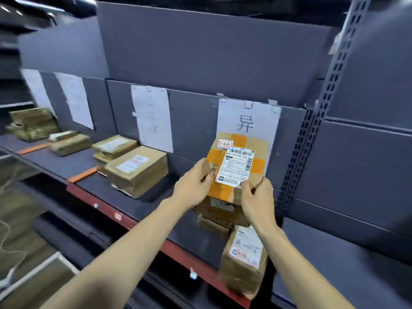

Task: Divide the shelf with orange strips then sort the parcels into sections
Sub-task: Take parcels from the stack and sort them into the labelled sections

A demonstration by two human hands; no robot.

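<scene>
Between both gripping hands (194,181) (256,197), an orange-taped brown parcel (236,166) (white label up).

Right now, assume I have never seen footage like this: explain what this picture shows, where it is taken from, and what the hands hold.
There is no machine here. A person wears a camera on the head, so the one picture looks forward and down along their own arms. The left hand and right hand both grip a box with orange tape and a white label, held over a stack of parcels at the right of a grey shelf. More parcels lie further left, with orange strips marking sections. Paper signs hang on the back wall.
</scene>
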